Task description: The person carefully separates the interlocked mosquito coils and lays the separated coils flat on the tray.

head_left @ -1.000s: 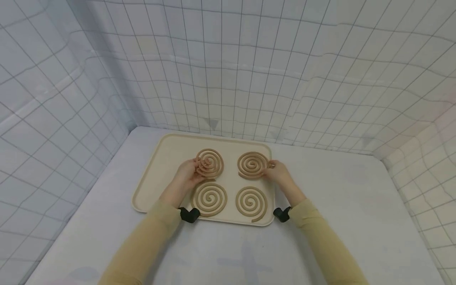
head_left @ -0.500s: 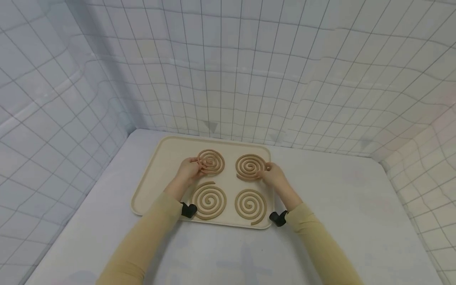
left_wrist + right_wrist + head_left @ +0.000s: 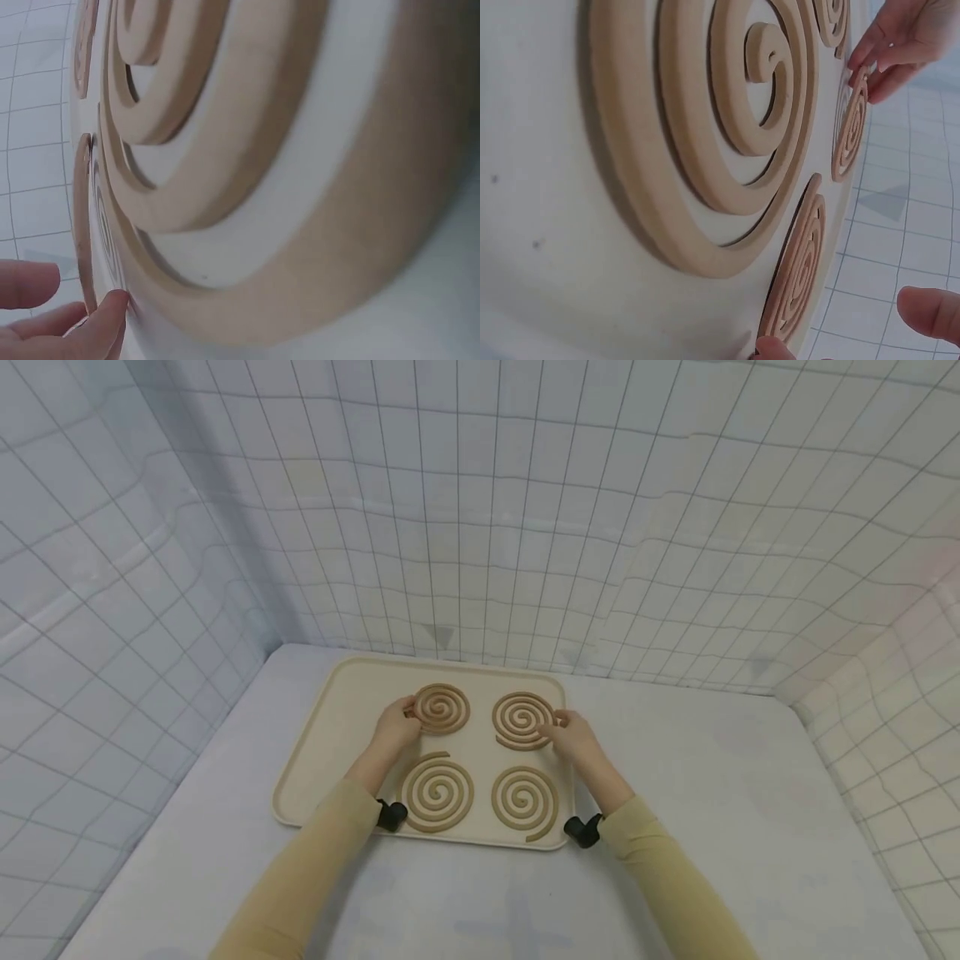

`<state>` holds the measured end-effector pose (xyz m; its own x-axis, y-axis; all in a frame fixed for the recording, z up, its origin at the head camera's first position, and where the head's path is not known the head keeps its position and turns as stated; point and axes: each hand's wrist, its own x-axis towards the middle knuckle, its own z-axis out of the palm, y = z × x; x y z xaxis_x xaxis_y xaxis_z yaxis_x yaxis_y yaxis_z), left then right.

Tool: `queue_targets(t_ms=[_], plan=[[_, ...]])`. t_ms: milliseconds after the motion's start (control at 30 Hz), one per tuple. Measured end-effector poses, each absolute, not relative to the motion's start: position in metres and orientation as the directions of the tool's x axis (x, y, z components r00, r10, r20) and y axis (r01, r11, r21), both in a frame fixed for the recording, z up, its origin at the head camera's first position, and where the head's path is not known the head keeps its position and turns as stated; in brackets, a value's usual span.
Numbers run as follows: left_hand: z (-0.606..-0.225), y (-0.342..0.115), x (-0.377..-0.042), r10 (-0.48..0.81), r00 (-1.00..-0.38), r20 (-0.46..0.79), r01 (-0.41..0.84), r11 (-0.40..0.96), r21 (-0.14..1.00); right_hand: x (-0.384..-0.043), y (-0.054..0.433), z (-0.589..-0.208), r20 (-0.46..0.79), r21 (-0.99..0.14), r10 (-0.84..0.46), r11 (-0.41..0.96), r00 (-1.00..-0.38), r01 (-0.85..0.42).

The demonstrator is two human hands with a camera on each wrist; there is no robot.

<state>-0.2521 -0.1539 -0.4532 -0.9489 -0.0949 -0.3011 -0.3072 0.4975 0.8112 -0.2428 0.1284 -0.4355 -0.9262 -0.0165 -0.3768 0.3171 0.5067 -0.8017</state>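
Note:
Two tan mosquito coils are at the back of a cream tray point(image 3: 318, 752). My left hand point(image 3: 395, 729) pinches the left edge of the back-left coil point(image 3: 438, 709); in the left wrist view its fingertips point(image 3: 112, 304) are low beside the tray surface. My right hand point(image 3: 574, 739) is at the right edge of the back-right coil point(image 3: 521, 720), which looks flat on the tray. The right wrist view shows one fingertip point(image 3: 774, 349) at that coil's edge and another digit point(image 3: 926, 307) raised clear of it.
A front-left coil point(image 3: 436, 793) and a front-right coil point(image 3: 522, 799) lie flat under the wrists. The tray rests on a white-covered table point(image 3: 675, 760). A gridded white curtain point(image 3: 480, 527) rises behind and at both sides.
Both back coils have gone down to the tray in my hands, and the left one tilts less. The fingers of my right hand have loosened. The head view has shifted slightly.

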Motion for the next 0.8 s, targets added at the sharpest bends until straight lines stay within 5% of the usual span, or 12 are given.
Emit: queue_targets(t_ms=[333, 800], plan=[[-0.454, -0.154, -0.253, 0.019, -0.949, -0.315, -0.272, 0.455, 0.848, -0.244, 0.131, -0.441, -0.375, -0.822, -0.053, 0.480, -0.926, 0.306], [-0.465, -0.173, -0.258, 0.108, -0.915, -0.388, -0.370, 0.155, 0.916, -0.244, 0.140, -0.444, -0.417, -0.860, -0.096, 0.365, -0.904, 0.357]])
